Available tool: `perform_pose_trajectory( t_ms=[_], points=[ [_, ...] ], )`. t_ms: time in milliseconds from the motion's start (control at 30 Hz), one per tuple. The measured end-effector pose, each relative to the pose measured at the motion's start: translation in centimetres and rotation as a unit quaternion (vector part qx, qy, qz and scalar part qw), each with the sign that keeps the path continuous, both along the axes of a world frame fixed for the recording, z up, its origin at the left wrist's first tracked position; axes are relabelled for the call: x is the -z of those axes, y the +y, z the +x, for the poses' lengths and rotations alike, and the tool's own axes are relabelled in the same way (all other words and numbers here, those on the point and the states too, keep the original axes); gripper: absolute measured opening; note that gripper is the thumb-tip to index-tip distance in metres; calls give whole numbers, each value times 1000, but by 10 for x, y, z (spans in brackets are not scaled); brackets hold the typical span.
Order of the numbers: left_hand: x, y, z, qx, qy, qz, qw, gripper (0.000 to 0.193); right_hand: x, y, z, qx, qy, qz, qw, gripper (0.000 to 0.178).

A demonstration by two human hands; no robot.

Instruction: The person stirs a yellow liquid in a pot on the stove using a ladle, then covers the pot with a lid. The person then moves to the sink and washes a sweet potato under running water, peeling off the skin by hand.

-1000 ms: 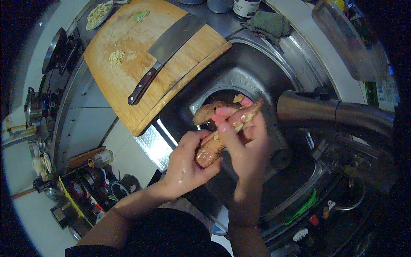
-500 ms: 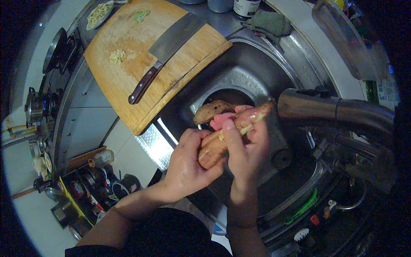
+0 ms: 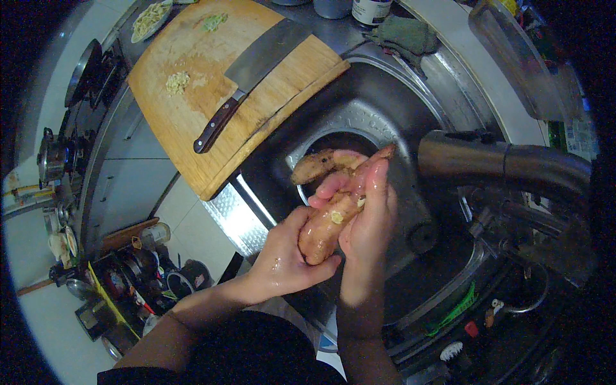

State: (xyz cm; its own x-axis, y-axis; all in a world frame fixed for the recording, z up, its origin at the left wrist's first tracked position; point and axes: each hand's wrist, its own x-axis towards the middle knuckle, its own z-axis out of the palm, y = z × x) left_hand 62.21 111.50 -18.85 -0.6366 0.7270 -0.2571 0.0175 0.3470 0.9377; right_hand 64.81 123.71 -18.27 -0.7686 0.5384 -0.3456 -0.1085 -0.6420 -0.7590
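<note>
A long, wet sweet potato (image 3: 319, 236) with tan skin, pale bare spots and a tapering far end is held over the sink (image 3: 385, 83). My left hand (image 3: 282, 260) is wrapped round its thick near end. Along its right side and thin far end lies my right hand (image 3: 375, 215), its fingers curled about it from beneath and its thumb pointing away from me. Just beyond my fingers, a second brown sweet potato (image 3: 313, 168) with a dark spot rests at the round drain opening, partly hidden. The skin of both hands looks wet.
A wooden cutting board (image 3: 173, 141) overlaps the sink's left side, bearing a cleaver (image 3: 266, 61), minced garlic (image 3: 178, 82) and chopped greens (image 3: 215, 22). The dark faucet (image 3: 462, 157) reaches in from the right. A green cloth (image 3: 404, 35) lies behind the sink.
My right thumb has moved off the top of the sweet potato to its right side. The sweet potato has rolled and steepened, so a pale spot now faces up.
</note>
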Motion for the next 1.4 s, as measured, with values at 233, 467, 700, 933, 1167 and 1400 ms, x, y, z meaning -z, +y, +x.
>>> perform_pose_trajectory(
  t_ms=[233, 467, 700, 933, 1167, 1400],
  points=[
    [-9, -4, -5, 23, -37, -15, 999, 54, 7, 1, 11, -91, 137, 69, 984, 45],
    [-11, 0, -4, 5, -51, -5, 999, 54, 3, -5, 13, -69, 113, 148, 980, 46],
    [-12, 3, -1, 2, 50, -32, 998, 57, 1, -10, 8, 20, -10, 180, 983, 22],
    [-13, 6, 2, 5, 130, -68, 989, 61, 5, -8, -2, 67, -31, 71, 995, 17],
    [-8, 7, 1, 14, 165, -112, 980, 63, 21, -4, 0, 42, -26, 44, 998, 40],
    [-5, 7, -8, 12, 202, -119, 972, 62, 29, 1, 10, 113, -113, 221, 962, 79]
  ],
)
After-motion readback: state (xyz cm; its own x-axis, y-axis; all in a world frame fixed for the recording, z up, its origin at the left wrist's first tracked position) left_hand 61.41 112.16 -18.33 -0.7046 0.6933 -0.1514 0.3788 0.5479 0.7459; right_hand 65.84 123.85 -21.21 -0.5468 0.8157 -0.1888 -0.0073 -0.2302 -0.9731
